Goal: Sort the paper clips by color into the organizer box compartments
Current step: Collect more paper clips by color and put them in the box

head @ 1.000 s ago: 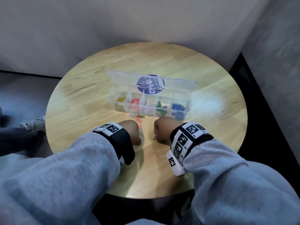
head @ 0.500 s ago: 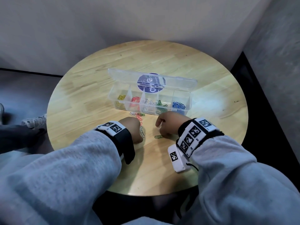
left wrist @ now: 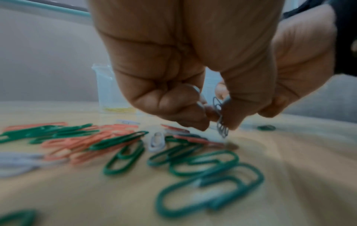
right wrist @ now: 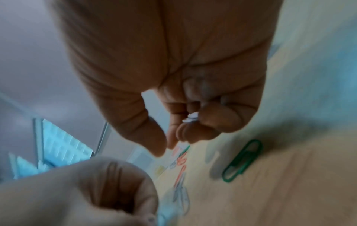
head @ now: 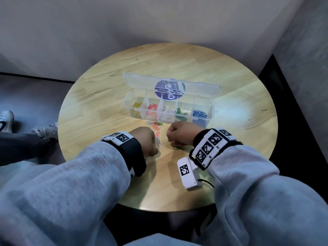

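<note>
A clear organizer box, lid raised, stands on a round wooden table. Its 5 compartments hold, from left to right, yellow, red, white, green and blue paper clips. The left hand is curled low over the table and pinches a grey clip between thumb and fingertips. The right hand is curled too and pinches a small white clip at its fingertips. Loose clips in red, green and white lie on the table just before the box; 1 green clip lies beside the right hand.
</note>
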Demonstrator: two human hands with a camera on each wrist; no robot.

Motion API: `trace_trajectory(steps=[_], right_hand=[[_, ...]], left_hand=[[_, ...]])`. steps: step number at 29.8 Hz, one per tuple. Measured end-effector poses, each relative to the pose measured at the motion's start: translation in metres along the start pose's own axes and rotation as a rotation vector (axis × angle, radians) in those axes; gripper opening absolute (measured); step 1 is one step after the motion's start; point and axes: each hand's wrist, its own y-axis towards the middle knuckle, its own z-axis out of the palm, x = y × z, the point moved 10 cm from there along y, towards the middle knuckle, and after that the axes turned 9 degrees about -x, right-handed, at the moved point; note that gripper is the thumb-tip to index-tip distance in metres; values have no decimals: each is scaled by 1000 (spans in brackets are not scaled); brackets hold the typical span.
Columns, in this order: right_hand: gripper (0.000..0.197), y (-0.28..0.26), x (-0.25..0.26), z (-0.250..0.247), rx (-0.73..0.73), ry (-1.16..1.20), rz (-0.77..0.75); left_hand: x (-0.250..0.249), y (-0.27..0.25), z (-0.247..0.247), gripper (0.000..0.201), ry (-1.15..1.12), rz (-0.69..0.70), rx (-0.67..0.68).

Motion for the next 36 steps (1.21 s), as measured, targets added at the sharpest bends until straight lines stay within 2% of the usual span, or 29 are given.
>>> trace_trajectory(steps=[1,4,10,14,18,22,28,32,34,36], right_hand=[[14,-2,3,0,-16,-69,-35],[14,-7,14,-3,-90,-334,-153],[38,-11,25,12,-66,-692,-283],[35,-11,30,20,-89,-777,-314],[28,-11,33,26,-106,-817,-329],[39,-11,36,25,-144,-797,-343],[20,-5,31,30,-93,-848,-331],[18,-4,29,27,-105,-851,-319],[20,-5,28,25,-104,-854,-308],[22,-5,29,25,-99,-859,-318]], left_hand=[[3,-1,-4,5,-60,-11,-6],[16,0,-20,16,-294,-44,-28],[41,-5,-34,31,-938,-163,0],[55,-12,-29,37,-1258,-238,18],[71,-19,-15,29,-1487,-320,53],[71,-20,-11,19,-1555,-348,118],[61,-16,-2,25,-1605,-388,238],[55,-15,1,24,-1664,-398,323],[54,-15,2,24,-1623,-392,337],[57,-13,4,26,-1483,-390,302]])
